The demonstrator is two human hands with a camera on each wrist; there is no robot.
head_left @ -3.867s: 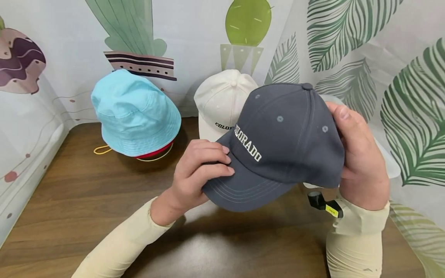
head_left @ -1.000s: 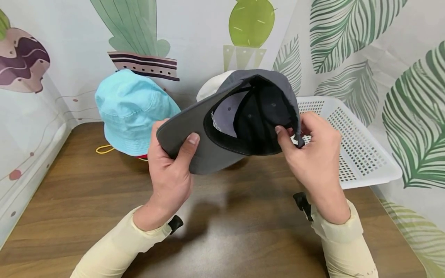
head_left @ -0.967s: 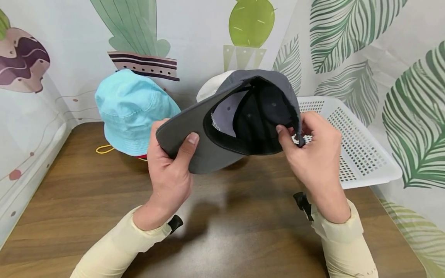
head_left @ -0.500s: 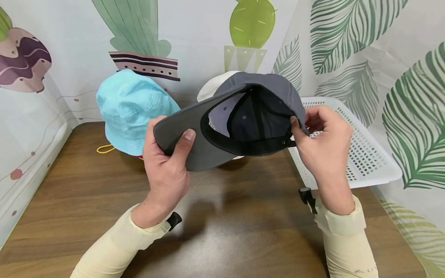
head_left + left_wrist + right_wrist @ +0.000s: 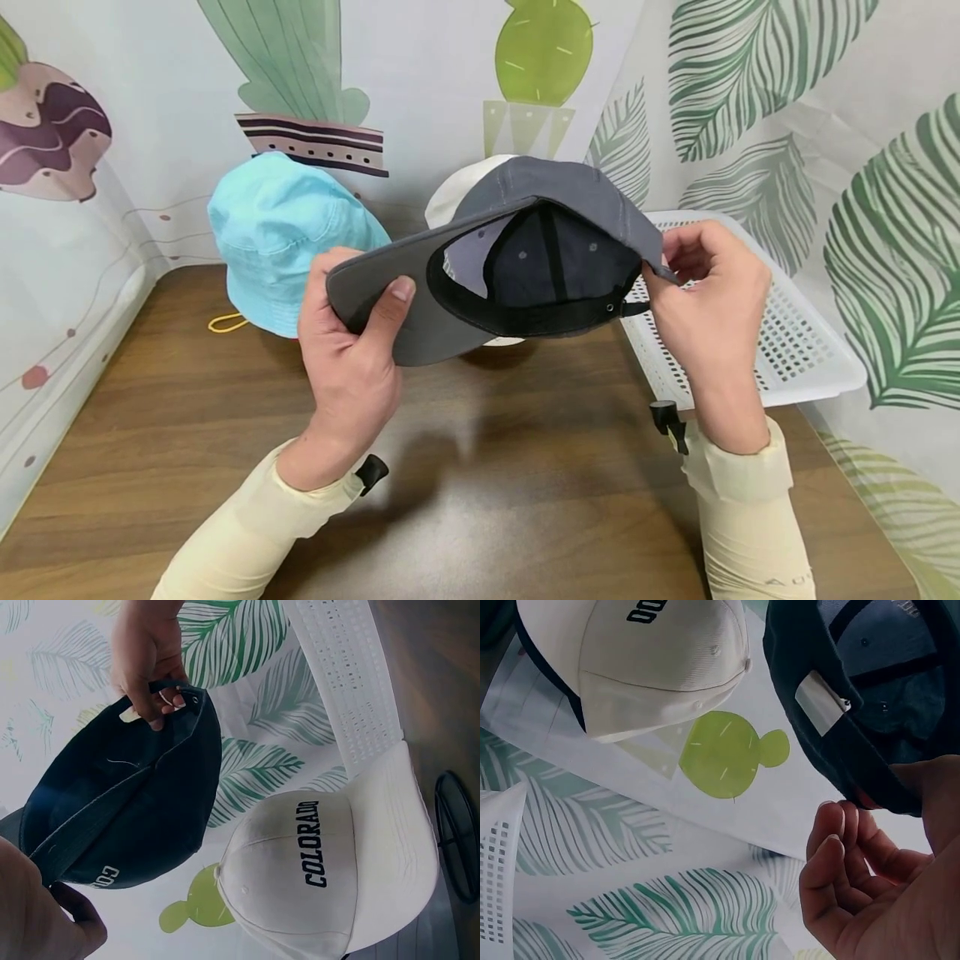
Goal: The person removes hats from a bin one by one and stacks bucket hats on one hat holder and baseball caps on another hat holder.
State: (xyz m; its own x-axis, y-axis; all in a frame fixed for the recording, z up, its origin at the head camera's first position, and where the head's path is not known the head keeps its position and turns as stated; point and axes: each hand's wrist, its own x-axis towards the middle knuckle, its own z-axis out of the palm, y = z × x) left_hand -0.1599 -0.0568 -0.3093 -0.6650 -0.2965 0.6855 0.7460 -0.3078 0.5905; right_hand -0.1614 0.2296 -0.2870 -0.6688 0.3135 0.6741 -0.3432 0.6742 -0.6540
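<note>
A dark grey baseball cap (image 5: 558, 287) is held up above the table, tilted so its black-banded inside faces me. My left hand (image 5: 348, 375) grips the brim, thumb on the underside. With thumb and fingers, my right hand (image 5: 712, 312) pinches the rear edge beside the adjuster strap. The left wrist view shows the rear opening and strap of the grey cap (image 5: 135, 791) by my right fingers. Behind it, mostly hidden in the head view, is a white baseball cap (image 5: 461, 192); its "COLORADO" lettering shows in the left wrist view.
At the back left, a light blue bucket hat (image 5: 288, 237) with a yellow cord loop (image 5: 227, 322) stands on the wooden table (image 5: 480, 500). A white perforated basket (image 5: 817, 385) stands at the right. A black wire stand base (image 5: 457, 836) shows beside the white cap's brim.
Since the earliest frame the grey cap has been turned inside toward me, and my right hand has shifted from crown to rear edge. Lately that hand drew slightly right, spreading the cap wider.
</note>
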